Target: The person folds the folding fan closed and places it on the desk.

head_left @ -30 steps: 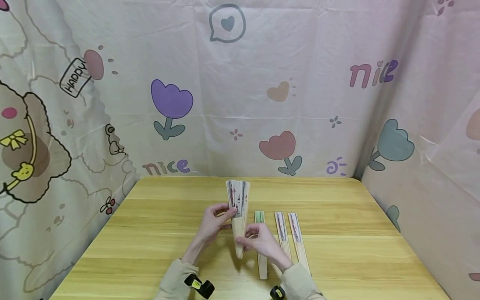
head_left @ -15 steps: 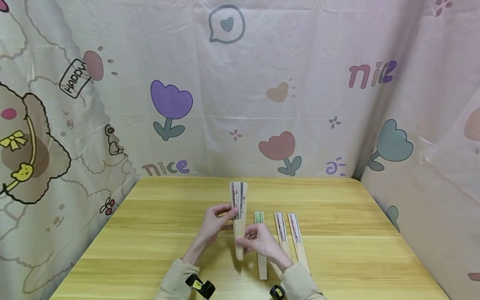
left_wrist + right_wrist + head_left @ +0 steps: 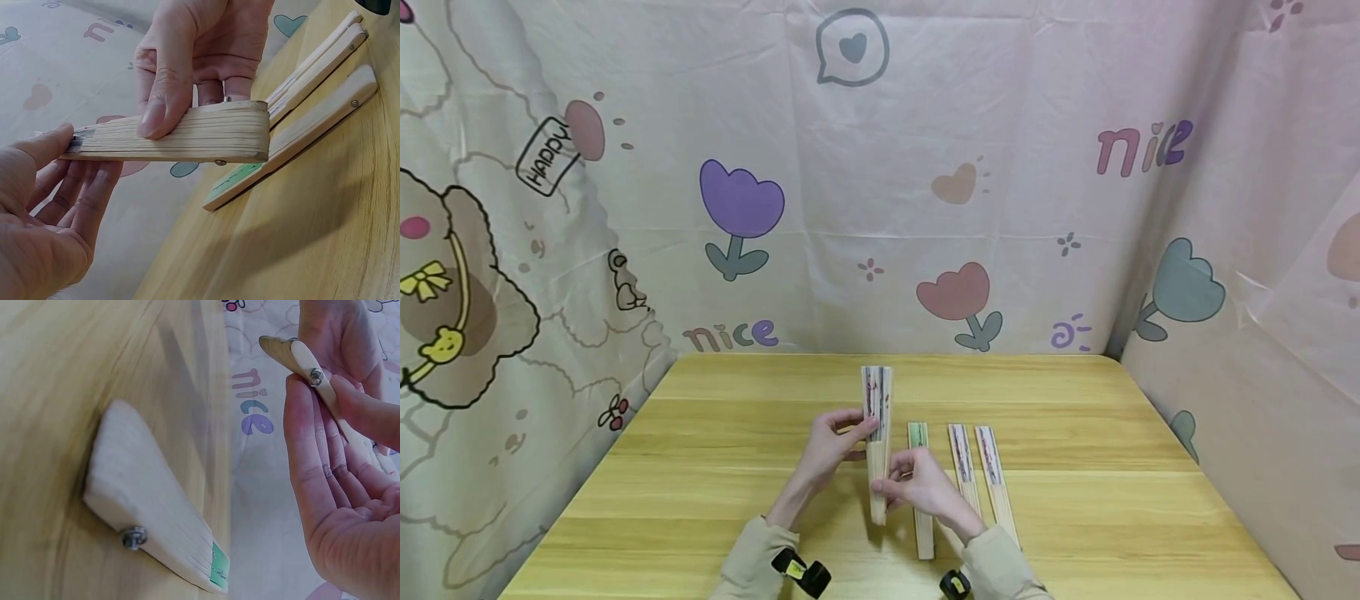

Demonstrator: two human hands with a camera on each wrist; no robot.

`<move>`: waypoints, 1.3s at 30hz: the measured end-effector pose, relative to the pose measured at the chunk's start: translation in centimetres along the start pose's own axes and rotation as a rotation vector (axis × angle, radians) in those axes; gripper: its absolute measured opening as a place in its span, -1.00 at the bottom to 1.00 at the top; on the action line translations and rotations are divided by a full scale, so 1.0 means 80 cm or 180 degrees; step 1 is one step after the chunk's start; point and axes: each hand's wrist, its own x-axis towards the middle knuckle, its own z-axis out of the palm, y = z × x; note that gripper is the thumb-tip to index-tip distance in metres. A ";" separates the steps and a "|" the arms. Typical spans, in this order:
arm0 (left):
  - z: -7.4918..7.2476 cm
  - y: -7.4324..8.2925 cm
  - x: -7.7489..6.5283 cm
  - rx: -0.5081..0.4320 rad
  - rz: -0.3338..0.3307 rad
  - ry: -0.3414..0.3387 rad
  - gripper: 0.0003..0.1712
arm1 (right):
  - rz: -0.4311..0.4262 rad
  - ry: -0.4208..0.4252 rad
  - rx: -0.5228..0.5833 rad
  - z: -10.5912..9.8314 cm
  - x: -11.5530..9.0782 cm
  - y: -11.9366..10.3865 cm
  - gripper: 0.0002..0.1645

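A nearly folded hand fan is held upright above the table, its wooden ribs at the bottom and white printed leaf at the top. My left hand pinches it around the printed part from the left. Lower down, my right hand pinches the ribs between thumb and fingers. In the left wrist view, the right thumb lies across the stacked ribs of the fan, near the metal pivot. Just right of it on the table lies a folded fan with a green leaf, partly covered by the right hand.
Two more folded fans with white printed leaves, one nearer and one farther right, lie side by side on the wooden table. A patterned cloth hangs behind the table and along both sides.
The held fan has narrowed from slightly spread to almost fully folded, its top edges drawn together. Both hands stay in nearly the same place. The fans on the table have not moved.
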 end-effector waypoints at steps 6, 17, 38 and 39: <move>0.006 0.017 -0.009 0.0125 0.0028 -0.0078 -0.65 | -0.0013 0.0007 -0.0096 0.001 -0.002 -0.003 -0.79; 0.010 0.021 -0.011 0.0259 -0.0013 -0.0068 -0.67 | -0.0010 -0.0036 -0.0167 0.002 -0.003 -0.001 -0.85; 0.010 0.021 -0.009 0.0232 0.0066 -0.0164 -0.66 | -0.0200 -0.0089 -0.0334 -0.004 -0.007 -0.001 -0.81; 0.010 0.021 -0.009 0.0236 0.0065 -0.0181 -0.66 | -0.0203 -0.0090 -0.0339 -0.004 -0.007 -0.001 -0.81</move>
